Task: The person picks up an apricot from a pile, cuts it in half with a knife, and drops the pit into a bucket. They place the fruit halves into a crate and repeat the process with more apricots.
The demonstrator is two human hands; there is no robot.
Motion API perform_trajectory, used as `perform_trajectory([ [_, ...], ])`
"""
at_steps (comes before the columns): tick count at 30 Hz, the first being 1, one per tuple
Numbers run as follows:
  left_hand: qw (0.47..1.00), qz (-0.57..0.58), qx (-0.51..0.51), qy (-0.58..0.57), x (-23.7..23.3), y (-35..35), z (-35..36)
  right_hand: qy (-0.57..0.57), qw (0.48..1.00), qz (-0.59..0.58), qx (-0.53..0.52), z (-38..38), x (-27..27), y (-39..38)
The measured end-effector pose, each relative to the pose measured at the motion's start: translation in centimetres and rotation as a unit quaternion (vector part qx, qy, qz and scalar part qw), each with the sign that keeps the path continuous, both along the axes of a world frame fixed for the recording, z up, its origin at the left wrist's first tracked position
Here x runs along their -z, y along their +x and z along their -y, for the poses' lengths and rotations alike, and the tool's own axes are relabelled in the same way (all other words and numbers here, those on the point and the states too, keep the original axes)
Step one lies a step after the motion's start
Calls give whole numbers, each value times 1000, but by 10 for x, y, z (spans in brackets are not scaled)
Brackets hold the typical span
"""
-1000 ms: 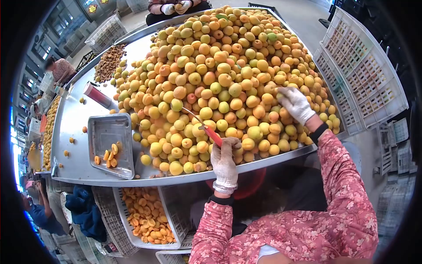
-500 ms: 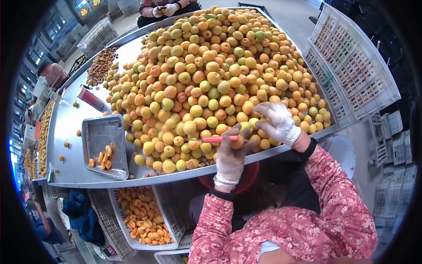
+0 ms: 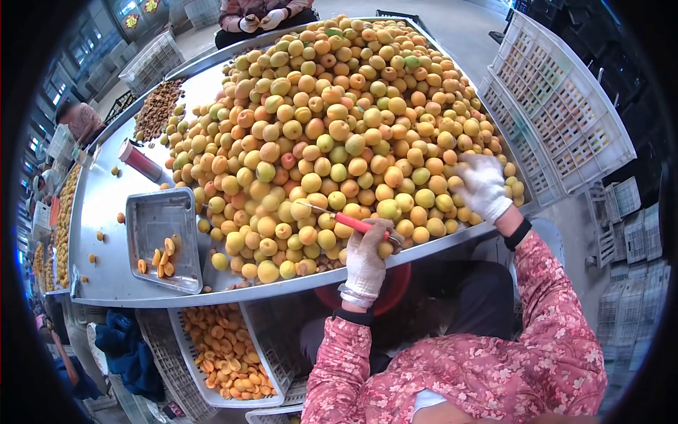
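Note:
A large heap of yellow-orange apricots covers much of the metal table. My left hand, in a stained white glove, is closed around the red handle of a small knife. The thin blade points left over the front of the heap. My right hand, gloved in white, is on the heap's right side, its fingers blurred over the fruit; whether they hold one cannot be made out. Left of the heap, a metal tray holds several apricot halves.
A white crate of apricot halves stands below the table's front edge. Large white crates stand at the right. A red cylinder and a pile of pits lie on the left. Across the table sits another person. A red basin is beneath the edge.
My right hand has moved right, away from my left hand, across the apricots. My left hand has drawn slightly down, and the knife has tilted, its blade now showing toward the upper left.

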State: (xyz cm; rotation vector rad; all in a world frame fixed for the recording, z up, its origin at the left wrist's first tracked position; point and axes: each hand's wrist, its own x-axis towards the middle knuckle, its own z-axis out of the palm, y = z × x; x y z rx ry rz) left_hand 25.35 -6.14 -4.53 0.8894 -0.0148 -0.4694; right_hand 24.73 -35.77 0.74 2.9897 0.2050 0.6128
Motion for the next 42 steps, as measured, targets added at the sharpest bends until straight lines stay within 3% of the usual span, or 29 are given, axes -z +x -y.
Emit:
perform_trajectory([
  [2, 999, -31, 17, -12, 1, 0, 2, 18, 988, -91, -122, -34, -14, 7],
  [5, 997, -58, 56, -7, -6, 1, 1, -40, 980, -151, -125, -48, -3, 27],
  [7, 996, -61, 70, 11, -11, -1, -2, -51, 974, -213, -64, -47, -2, 43],
  [10, 995, -68, 66, -24, -12, -2, -1, -64, 966, -242, -62, -48, -6, 42],
  [12, 995, -41, 77, -41, -6, -1, -2, -65, 961, -260, -68, -52, -13, 40],
  [13, 995, 60, 67, 32, -3, -4, -1, -68, 959, -271, -48, -54, -12, 42],
  [14, 995, 59, 69, 31, -5, -4, -1, -67, 959, -272, -46, -56, -13, 43],
  [16, 993, -51, 100, -28, -11, -3, -1, -70, 948, -310, -35, -59, -19, 47],
  [18, 991, -67, 101, -52, -13, -4, -2, -84, 941, -326, -29, -61, -26, 48],
  [20, 989, -83, 95, -72, -11, -5, -6, 25, 962, -271, 1, -58, -24, 46],
  [22, 996, 25, 80, -27, -4, -9, -8, 161, 971, -177, -7, -58, -16, 37],
  [24, 995, -24, 92, -37, -8, -8, -12, 279, 947, -135, -83, -73, -13, 24],
  [25, 987, 112, 76, 85, 4, -11, -13, 272, 942, -120, -154, -85, -13, 17],
  [26, 946, 245, 57, 203, 11, -12, -13, 213, 959, -106, -152, -104, -18, 6],
  [27, 946, 247, 57, 202, 9, -12, -10, 143, 973, -121, -132, -117, -21, -1],
  [28, 990, 123, 52, 46, 7, -11, -8, 73, 982, -136, -112, -126, -22, -8],
  [29, 993, -4, 43, -111, 6, -9, -8, 88, 980, -120, -129, -130, -15, -13],
  [32, 995, 70, 39, -60, 15, -10, -14, 117, 968, -152, -160, -138, -12, -19],
  [34, 996, 31, 49, -69, 9, -10, -17, 122, 964, -127, -197, -143, -17, -19],
  [36, 981, -105, 26, -159, 2, -9, -16, 121, 965, -204, -110, -149, -22, -6],
  [38, 966, -113, 14, -233, 0, -6, -17, 297, 941, -98, -128, -149, -10, -9],
  [39, 973, -89, 6, -212, 1, -5, -17, 396, 903, -140, -86, -151, -5, -12],
  [41, 979, -64, -5, -195, -2, -1, -19, 411, 899, -115, -95, -153, 2, -16],
  [42, 965, -116, -17, -232, -6, 5, -21, 428, 894, -86, -100, -153, 4, -15],
])
